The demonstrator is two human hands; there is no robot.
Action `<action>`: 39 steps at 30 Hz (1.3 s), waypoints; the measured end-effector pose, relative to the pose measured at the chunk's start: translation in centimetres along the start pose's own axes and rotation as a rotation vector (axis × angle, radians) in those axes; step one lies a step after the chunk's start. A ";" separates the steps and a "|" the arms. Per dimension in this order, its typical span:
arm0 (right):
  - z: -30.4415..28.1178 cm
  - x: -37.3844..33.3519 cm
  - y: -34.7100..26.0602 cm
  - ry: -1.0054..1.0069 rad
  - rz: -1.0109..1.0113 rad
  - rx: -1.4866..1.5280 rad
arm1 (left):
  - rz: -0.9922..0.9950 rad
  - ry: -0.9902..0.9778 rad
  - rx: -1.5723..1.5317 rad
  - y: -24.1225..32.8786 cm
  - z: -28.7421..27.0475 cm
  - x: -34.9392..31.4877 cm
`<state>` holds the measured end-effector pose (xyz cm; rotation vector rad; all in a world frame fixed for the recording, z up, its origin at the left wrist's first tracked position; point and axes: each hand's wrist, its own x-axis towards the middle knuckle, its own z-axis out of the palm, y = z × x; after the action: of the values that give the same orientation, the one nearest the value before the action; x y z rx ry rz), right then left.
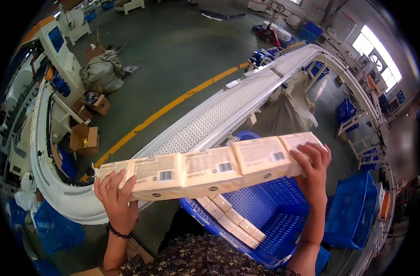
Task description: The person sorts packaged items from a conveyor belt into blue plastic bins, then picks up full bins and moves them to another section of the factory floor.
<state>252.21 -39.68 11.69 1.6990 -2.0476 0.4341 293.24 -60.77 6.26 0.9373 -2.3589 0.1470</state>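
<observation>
A row of several cream-coloured wrapped tissue packs (210, 168), pressed end to end, spans the space between my hands. My left hand (117, 198) is closed on the left end, fingers over the top face. At the other end, a little higher, my right hand (312, 168) grips the last pack. Dark print and barcodes show on the packs' upward faces. Below the row stands a blue perforated plastic basket (290, 209), partly hidden by it. Inside, along its near left wall, lie more cream packs (230, 220) in rows.
A white mesh conveyor (214, 117) curves past beyond the packs, from left to far right. Blue crates (350, 211) stand at the right, another blue crate (58, 225) at lower left. Cardboard boxes (85, 139) and a grey sack (103, 71) sit on the floor beyond.
</observation>
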 end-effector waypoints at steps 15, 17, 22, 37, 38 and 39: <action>19.2 12.0 -10.8 -0.383 -0.251 0.461 | -0.557 -0.817 0.345 -16.3 -3.4 -5.5; 18.0 7.7 -7.1 -0.212 -0.076 0.499 | -0.513 -0.644 0.526 -14.7 -5.4 -3.9; 21.8 -16.6 3.6 -0.156 0.610 0.496 | -0.367 -0.437 -1.233 -0.8 4.8 0.4; 29.1 -58.1 -5.4 -0.943 1.157 0.202 | 0.802 -1.249 0.105 14.4 50.9 -15.8; 29.3 -57.8 -5.4 -0.951 1.174 0.215 | 0.826 -1.258 0.095 14.7 51.4 -16.2; 29.7 -57.3 -5.4 -0.959 1.190 0.227 | 0.848 -1.267 0.085 14.8 51.8 -16.5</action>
<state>261.88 -7.50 -43.63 0.5272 -3.7314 0.1622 267.98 -55.84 -43.84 -0.1732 -3.8101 -0.0592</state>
